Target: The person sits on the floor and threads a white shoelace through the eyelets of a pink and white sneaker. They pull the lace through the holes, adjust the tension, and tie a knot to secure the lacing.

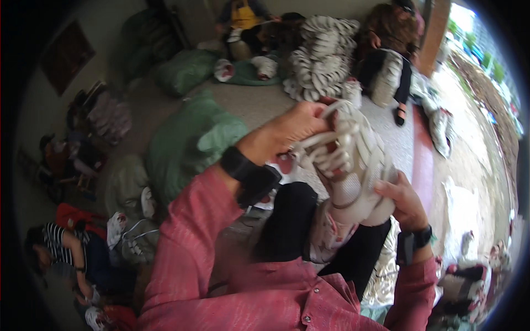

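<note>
A beige-and-white sneaker (361, 160) with thick, cord-like laces is held up before my chest. My left hand (302, 126) is closed at the laced side near its top, thumb and fingers pinched together on a pale lace loop. Around the lower right side wraps my right hand (406, 201), its thumb pressed on the sneaker's surface. Below it, between my knees, stands another pale shoe piece (331, 234) with pinkish-red markings, partly hidden by the sneaker. Whether the two pieces touch or are joined I cannot tell.
A large green sack (190, 140) lies to my left. Tall stacks of pale shoe pieces (326, 58) stand ahead. One person sits beside them at right (392, 33), another in a yellow apron (243, 16) at the back. At lower left someone in a striped shirt (63, 243) bends forward.
</note>
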A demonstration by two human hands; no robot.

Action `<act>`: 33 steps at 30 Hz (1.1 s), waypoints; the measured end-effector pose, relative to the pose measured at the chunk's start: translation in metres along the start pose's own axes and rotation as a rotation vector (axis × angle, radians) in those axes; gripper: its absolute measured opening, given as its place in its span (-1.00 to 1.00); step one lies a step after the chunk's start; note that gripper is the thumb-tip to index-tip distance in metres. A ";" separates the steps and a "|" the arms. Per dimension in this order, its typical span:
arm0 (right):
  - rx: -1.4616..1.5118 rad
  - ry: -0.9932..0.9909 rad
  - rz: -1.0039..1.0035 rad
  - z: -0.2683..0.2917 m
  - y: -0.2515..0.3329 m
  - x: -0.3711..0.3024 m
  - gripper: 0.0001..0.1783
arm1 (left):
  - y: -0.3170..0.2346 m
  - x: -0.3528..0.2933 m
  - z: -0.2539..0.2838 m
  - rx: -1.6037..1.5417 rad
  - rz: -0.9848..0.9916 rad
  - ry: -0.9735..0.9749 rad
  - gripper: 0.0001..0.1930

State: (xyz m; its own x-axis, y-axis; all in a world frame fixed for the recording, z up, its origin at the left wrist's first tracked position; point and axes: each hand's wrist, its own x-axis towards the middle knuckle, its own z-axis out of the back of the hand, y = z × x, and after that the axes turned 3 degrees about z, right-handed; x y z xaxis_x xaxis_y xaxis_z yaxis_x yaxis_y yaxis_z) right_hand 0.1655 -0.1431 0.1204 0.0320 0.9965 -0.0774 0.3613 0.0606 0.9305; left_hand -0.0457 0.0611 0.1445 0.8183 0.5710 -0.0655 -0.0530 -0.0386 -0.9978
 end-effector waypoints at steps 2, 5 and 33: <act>-0.089 -0.090 -0.050 0.006 0.005 0.008 -0.56 | -0.002 0.014 -0.005 -0.020 -0.024 0.021 -0.82; 0.005 -0.103 -0.061 0.026 0.017 0.021 -0.57 | -0.009 0.029 -0.010 -0.125 -0.024 0.073 -0.74; -0.251 -0.427 -0.363 0.322 -0.210 0.087 -0.81 | 0.172 -0.004 -0.031 0.840 -0.102 -0.061 -0.78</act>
State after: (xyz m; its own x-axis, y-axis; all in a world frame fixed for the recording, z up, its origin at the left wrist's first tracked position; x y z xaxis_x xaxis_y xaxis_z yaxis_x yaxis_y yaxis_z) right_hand 0.3921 -0.0874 -0.1973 0.3370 0.8017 -0.4937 0.1906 0.4554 0.8697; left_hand -0.0403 0.0274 -0.0264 0.8114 0.5824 0.0491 -0.4073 0.6238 -0.6671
